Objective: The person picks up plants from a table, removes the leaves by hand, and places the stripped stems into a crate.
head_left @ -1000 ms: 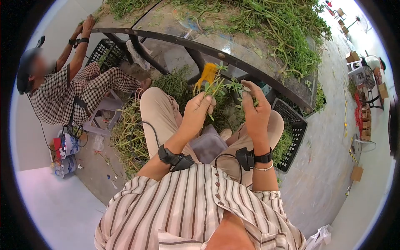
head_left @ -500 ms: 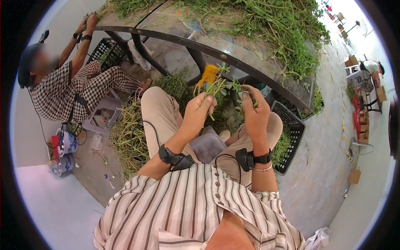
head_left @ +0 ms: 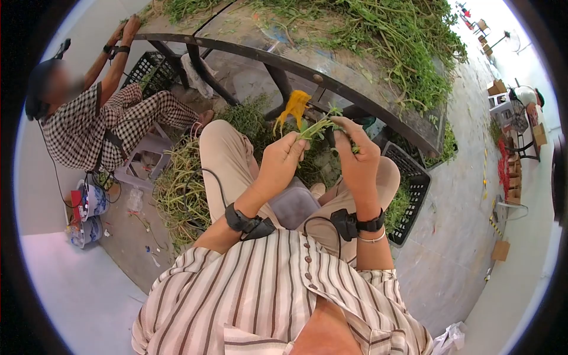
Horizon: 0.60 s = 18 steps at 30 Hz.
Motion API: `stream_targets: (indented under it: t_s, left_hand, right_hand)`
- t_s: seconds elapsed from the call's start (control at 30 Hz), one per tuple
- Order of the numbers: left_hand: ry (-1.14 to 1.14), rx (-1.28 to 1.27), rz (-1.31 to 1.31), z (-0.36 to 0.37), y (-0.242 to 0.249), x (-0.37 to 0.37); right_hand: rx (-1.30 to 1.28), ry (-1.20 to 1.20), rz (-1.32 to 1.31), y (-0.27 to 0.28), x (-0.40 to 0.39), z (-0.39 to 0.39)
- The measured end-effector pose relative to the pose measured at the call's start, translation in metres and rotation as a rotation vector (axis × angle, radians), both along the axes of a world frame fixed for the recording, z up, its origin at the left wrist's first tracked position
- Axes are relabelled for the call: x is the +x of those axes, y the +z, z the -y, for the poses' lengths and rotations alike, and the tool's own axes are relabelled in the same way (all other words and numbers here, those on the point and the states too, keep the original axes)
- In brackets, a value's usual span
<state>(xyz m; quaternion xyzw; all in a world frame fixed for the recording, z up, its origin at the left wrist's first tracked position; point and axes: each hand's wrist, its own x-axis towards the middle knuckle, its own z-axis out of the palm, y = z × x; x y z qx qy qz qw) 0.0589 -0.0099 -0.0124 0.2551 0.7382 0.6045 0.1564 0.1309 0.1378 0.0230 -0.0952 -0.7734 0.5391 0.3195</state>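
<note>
My left hand [head_left: 283, 158] is closed around a small bunch of leafy green stems [head_left: 315, 129], which points up and to the right. My right hand [head_left: 359, 152] has its thumb and fingers closed at the leafy end of that bunch; some green shows beneath its fingers. Both hands are above my knees, in front of the table's dark edge. A large heap of the same greens [head_left: 378, 41] covers much of the table [head_left: 248, 32]. A yellow-orange cloth-like piece [head_left: 293, 109] hangs just beyond my left hand.
Black crates [head_left: 407, 195] with greens stand by my right knee and under the table. Piled stems [head_left: 183, 183] lie left of my leg. A person [head_left: 71, 127] in checked clothes sits at the left, hands at the table. Cables run across my legs.
My right hand has moved left and closer to my left hand, so its fingers now meet the tips of the bunch. The leafy sprig at its fingers is now less visible.
</note>
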Motion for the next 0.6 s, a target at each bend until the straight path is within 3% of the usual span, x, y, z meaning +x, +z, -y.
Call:
stream_targets:
  t_s: [0.17, 0.23, 0.6]
  left_hand:
    - [0.003, -0.105, -0.111, -0.001, 0.006, 0.003]
    - [0.012, -0.132, -0.181, -0.002, 0.008, 0.003]
    - [-0.003, -0.181, -0.235, -0.001, 0.004, 0.001]
  right_hand:
    - [0.351, -0.013, -0.123, -0.005, -0.009, 0.0]
    - [0.484, -0.07, 0.016, -0.005, -0.007, -0.001]
    - [0.585, -0.094, 0.037, -0.014, -0.003, -0.008]
